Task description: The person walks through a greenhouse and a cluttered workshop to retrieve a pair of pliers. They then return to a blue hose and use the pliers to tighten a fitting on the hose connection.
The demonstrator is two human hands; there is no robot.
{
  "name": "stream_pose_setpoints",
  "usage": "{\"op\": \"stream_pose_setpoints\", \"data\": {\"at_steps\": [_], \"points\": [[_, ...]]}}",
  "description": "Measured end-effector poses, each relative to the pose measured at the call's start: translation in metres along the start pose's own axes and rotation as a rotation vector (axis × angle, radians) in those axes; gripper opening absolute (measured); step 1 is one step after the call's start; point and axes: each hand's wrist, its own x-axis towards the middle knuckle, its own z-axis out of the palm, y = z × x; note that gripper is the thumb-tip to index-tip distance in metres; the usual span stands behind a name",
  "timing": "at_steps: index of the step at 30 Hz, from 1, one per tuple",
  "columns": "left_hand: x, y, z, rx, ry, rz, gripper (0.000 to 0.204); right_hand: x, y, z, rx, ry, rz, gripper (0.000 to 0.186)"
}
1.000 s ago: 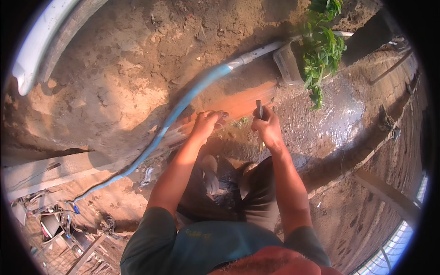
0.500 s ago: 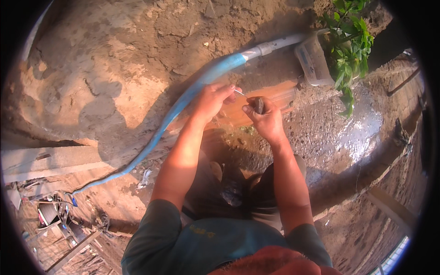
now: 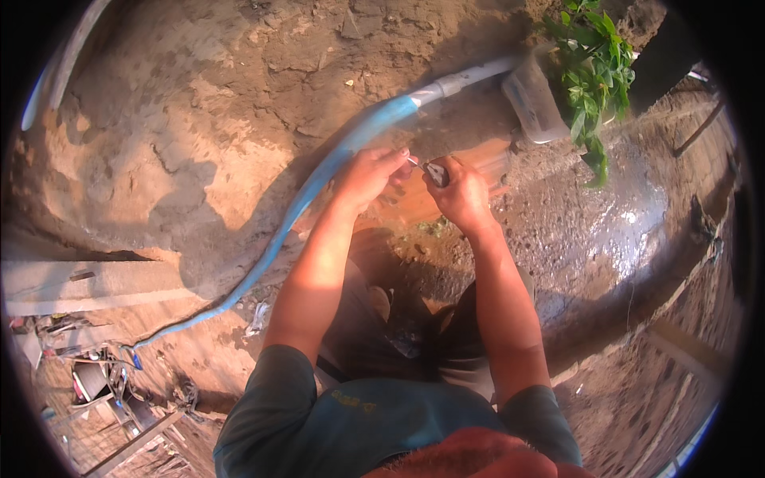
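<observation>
My left hand [image 3: 369,179] is closed, its thumb and fingers pinching a thin, pale, stick-like piece [image 3: 413,162] whose tip points at my right hand. My right hand [image 3: 464,195] wraps round a small dark object with a pale grey face [image 3: 436,174]; its kind does not show clearly. The two things are very close together, and I cannot tell whether they touch. Both hands are held over wet, orange-brown ground with water on it [image 3: 486,163].
A blue hose [image 3: 291,215] joined to a grey pipe [image 3: 470,78] curves behind my hands. At the far right stands a clear plastic container [image 3: 535,107] beside a leafy green plant [image 3: 594,88]. A pale beam [image 3: 96,283] lies left; clutter [image 3: 100,382] sits lower left.
My right hand has moved slightly left, closer to the left hand. The dark object in it has turned, showing its pale face. My left hand stays almost in place.
</observation>
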Motion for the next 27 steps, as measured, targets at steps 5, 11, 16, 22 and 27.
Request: {"op": "stream_pose_setpoints", "data": {"at_steps": [5, 11, 16, 22, 27], "points": [[0.008, 0.017, -0.015, 0.461, 0.299, 0.305, 0.038, 0.005, 0.033, 0.014, 0.311, 0.010, 0.303, 0.020], [0.013, 0.061, -0.028, 0.748, 0.478, 0.253, 0.039, 0.021, 0.052, 0.025, 0.719, 0.030, 0.699, 0.016], [0.037, 0.061, -0.014, 1.079, 0.328, 0.109, 0.054, 0.021, 0.064, 0.045, 0.876, 0.140, 0.822, 0.017], [0.054, 0.060, -0.012, 1.107, 0.294, 0.091, 0.059, 0.023, 0.052, 0.054, 0.993, 0.246, 0.961, 0.004], [0.064, 0.057, -0.020, 1.030, 0.275, 0.086, 0.058, 0.026, 0.064, 0.071, 0.798, 0.378, 0.906, 0.008]]}}
